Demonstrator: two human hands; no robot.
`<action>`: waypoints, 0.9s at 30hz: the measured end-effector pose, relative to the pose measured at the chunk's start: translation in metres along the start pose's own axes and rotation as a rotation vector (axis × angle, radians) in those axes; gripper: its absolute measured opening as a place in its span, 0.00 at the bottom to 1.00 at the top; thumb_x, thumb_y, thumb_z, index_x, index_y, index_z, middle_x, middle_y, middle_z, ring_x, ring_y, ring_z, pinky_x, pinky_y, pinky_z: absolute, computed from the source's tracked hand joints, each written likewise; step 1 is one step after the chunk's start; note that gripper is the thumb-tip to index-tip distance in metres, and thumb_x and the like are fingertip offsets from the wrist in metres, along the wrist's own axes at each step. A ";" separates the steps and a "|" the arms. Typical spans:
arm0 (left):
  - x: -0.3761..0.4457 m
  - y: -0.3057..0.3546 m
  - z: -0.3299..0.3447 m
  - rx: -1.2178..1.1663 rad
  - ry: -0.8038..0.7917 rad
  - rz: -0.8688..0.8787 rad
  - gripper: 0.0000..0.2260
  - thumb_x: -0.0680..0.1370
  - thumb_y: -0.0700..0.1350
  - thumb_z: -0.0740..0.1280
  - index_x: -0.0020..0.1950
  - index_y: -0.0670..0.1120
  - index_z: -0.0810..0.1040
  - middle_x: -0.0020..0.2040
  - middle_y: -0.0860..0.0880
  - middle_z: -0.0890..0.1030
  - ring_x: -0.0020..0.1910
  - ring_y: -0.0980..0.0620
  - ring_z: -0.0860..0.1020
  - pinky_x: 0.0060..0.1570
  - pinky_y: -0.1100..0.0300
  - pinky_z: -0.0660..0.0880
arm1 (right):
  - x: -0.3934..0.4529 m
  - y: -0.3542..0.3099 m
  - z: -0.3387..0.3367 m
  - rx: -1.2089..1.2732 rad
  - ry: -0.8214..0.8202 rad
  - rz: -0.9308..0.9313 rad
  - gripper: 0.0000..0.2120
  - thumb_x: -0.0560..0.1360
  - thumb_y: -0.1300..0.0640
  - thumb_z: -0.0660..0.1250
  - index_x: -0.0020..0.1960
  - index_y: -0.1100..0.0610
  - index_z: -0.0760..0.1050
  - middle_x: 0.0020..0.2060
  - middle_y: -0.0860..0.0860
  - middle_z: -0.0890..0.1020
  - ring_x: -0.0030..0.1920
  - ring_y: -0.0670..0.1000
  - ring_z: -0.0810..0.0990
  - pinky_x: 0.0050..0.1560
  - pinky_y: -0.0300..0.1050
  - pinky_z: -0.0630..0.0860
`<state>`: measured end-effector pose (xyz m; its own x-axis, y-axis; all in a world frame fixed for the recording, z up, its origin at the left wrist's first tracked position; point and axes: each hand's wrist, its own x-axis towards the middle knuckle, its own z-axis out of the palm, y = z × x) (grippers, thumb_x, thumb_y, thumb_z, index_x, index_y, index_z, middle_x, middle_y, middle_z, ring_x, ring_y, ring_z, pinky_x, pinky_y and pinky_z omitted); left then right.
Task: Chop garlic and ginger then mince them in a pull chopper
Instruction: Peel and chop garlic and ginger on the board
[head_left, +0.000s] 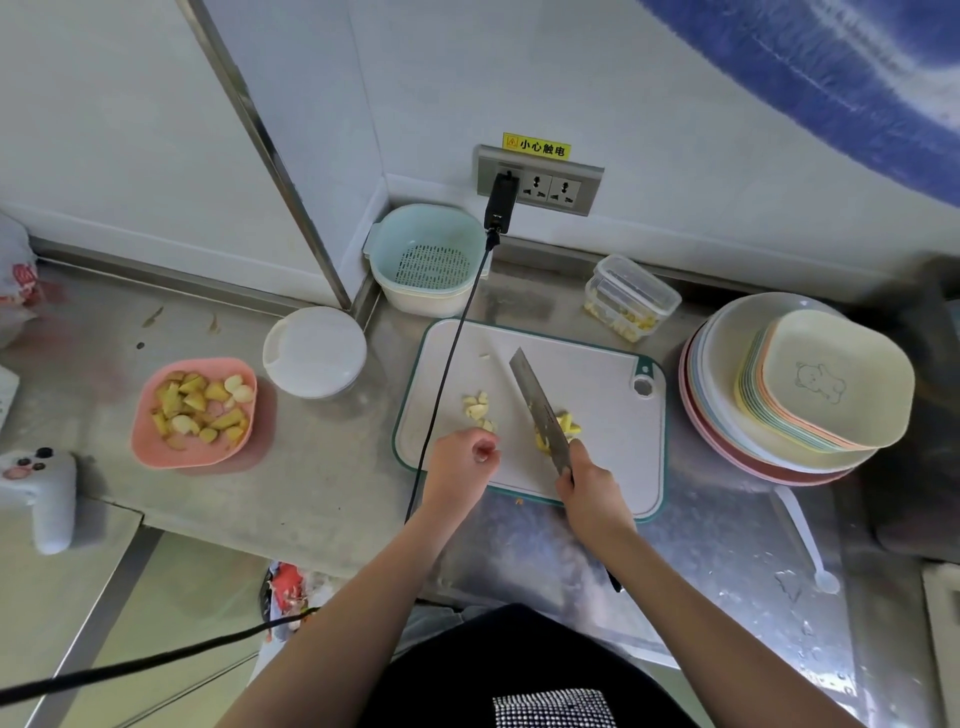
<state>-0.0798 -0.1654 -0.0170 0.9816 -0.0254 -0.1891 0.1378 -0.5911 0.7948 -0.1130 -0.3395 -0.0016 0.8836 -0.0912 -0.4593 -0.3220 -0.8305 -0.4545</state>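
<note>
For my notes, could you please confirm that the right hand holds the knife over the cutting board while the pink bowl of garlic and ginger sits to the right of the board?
Not quite: the head view shows the pink bowl to the left of the cutting board, not the right. The rest holds: the right hand grips the knife over the board.

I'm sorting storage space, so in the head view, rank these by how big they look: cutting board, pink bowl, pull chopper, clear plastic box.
1. cutting board
2. pink bowl
3. pull chopper, a little smaller than the bowl, though wide-angle distortion makes this unsure
4. clear plastic box
</note>
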 end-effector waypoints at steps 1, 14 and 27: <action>0.000 -0.001 0.000 -0.002 -0.001 0.002 0.08 0.73 0.36 0.71 0.52 0.40 0.83 0.46 0.45 0.85 0.45 0.50 0.82 0.48 0.65 0.75 | 0.001 -0.004 0.001 -0.034 -0.001 0.025 0.07 0.79 0.59 0.53 0.56 0.54 0.60 0.35 0.55 0.73 0.35 0.58 0.74 0.35 0.48 0.69; 0.004 0.039 0.005 -0.172 0.085 0.024 0.05 0.73 0.37 0.72 0.47 0.41 0.83 0.42 0.47 0.84 0.37 0.61 0.78 0.42 0.74 0.72 | -0.013 0.010 -0.035 0.649 -0.105 0.089 0.08 0.79 0.54 0.59 0.50 0.59 0.65 0.32 0.55 0.68 0.21 0.53 0.67 0.23 0.43 0.68; -0.001 0.023 0.002 0.819 -0.208 0.563 0.15 0.76 0.38 0.59 0.61 0.44 0.77 0.73 0.47 0.64 0.72 0.46 0.60 0.68 0.52 0.57 | -0.018 0.021 -0.042 0.759 -0.045 0.135 0.03 0.78 0.62 0.54 0.50 0.57 0.65 0.33 0.55 0.67 0.22 0.53 0.65 0.24 0.45 0.69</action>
<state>-0.0780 -0.1807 -0.0002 0.8226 -0.5645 -0.0678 -0.5473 -0.8185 0.1746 -0.1215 -0.3778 0.0293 0.8108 -0.1285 -0.5711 -0.5851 -0.2080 -0.7838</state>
